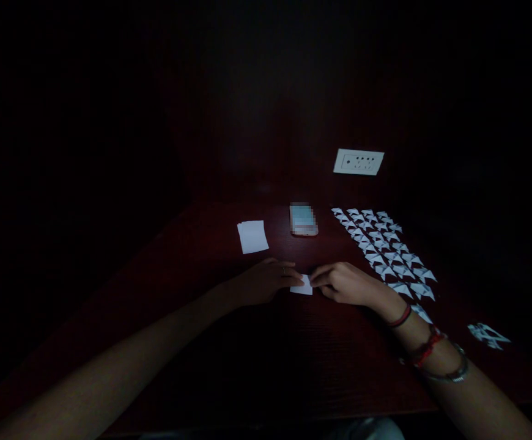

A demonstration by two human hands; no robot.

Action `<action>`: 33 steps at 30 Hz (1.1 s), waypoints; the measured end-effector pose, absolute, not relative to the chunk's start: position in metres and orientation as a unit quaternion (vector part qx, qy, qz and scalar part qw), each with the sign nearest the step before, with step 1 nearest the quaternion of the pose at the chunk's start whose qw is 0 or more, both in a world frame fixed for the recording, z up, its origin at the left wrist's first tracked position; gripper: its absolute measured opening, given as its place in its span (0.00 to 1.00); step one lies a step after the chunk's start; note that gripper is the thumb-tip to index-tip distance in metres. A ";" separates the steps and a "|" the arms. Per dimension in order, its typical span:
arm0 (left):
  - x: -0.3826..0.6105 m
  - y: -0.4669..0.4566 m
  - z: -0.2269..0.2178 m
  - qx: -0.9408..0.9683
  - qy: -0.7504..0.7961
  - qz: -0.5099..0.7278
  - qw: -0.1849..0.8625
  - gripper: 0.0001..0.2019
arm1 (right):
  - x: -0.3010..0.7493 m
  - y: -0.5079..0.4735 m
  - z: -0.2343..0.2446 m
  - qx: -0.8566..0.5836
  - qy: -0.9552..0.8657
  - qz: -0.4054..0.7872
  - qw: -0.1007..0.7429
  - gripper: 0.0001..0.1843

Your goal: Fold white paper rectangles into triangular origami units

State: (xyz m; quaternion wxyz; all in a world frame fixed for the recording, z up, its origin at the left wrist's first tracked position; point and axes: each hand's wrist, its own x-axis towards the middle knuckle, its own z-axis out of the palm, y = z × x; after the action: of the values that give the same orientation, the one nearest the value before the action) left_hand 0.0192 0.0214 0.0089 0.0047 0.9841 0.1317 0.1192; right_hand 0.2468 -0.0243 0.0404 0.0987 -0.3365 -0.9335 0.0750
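Observation:
A small piece of white paper [301,289] lies on the dark red table in front of me, between my hands. My left hand [268,281] comes in from the left, fingers stretched out and fingertips resting on the paper's upper part. At the paper's right edge, the bent fingers of my right hand [339,282] are pinched together on it. The exact grip of the right fingertips is dim and partly hidden. Bracelets circle my right wrist.
Beyond my left hand lies a stack of white paper sheets [253,237]. A phone [303,220] rests at the back. Rows of small folded paper figures [383,247] cover the right side. Scissors [487,335] lie far right. A socket panel [359,162] is on the wall.

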 end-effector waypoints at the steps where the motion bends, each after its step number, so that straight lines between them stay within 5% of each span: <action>1: 0.019 0.021 0.010 0.984 0.133 0.120 0.006 0.28 | 0.247 -0.024 0.041 -0.337 -0.933 0.081 0.101 0.15; 15: 0.019 0.021 0.006 0.983 0.139 0.122 0.012 0.28 | 0.249 -0.023 0.039 -0.359 -0.917 0.076 0.157 0.16; 33: 0.020 0.017 0.006 0.978 0.135 0.157 -0.036 0.23 | 0.252 -0.023 0.036 -0.339 -0.931 0.081 0.112 0.18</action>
State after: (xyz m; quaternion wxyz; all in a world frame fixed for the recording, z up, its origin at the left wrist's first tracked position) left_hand 0.0199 0.0173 0.0064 -0.0358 0.9776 0.1350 0.1573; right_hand 0.2522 -0.0227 0.0361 0.1123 -0.3390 -0.9306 0.0806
